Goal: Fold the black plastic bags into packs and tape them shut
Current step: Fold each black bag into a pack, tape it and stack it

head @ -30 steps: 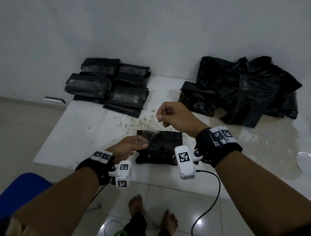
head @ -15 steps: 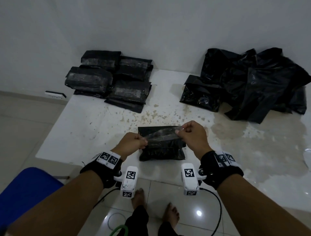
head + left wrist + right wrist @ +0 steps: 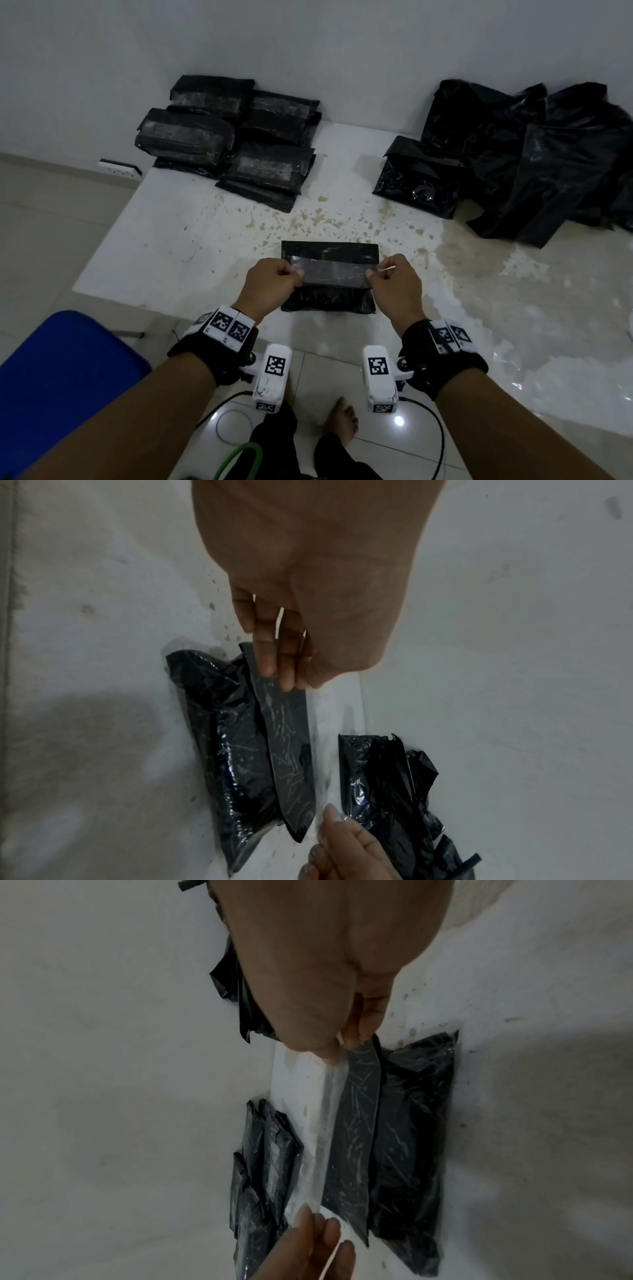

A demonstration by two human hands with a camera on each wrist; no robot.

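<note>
Both hands, left hand and right hand, pinched a clear tape strip taut over the folded pack; beyond it lay several taped packs and an unfolded bag heap.

One folded pack; one tape strip

No readable text, labels or brands — only square coded markers on the wrist bands, unreadable as words

black folded pack, clear tape strip, speckled white table, blue chair
</note>
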